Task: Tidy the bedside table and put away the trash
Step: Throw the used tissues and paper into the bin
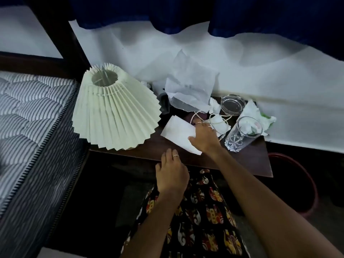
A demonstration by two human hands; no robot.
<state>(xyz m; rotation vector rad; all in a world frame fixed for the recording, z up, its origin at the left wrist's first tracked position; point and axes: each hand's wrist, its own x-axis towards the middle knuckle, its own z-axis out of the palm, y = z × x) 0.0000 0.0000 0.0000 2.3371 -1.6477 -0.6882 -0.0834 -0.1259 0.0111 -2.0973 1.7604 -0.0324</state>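
The right hand (203,137) pinches a flat white folded paper (178,134) on the cluttered bedside table (247,159); the left hand (171,172) hovers, relaxed and empty.

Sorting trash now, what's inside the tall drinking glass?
The tall glass holds crumpled white tissue with a bit of green near its rim; its lower part looks empty.

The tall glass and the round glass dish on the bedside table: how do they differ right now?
The tall glass stands near the table's front right, narrow and upright, with crumpled tissue inside. The round glass dish sits further back, low and wide, and looks empty. Both are clear glass, and neither hand touches them.
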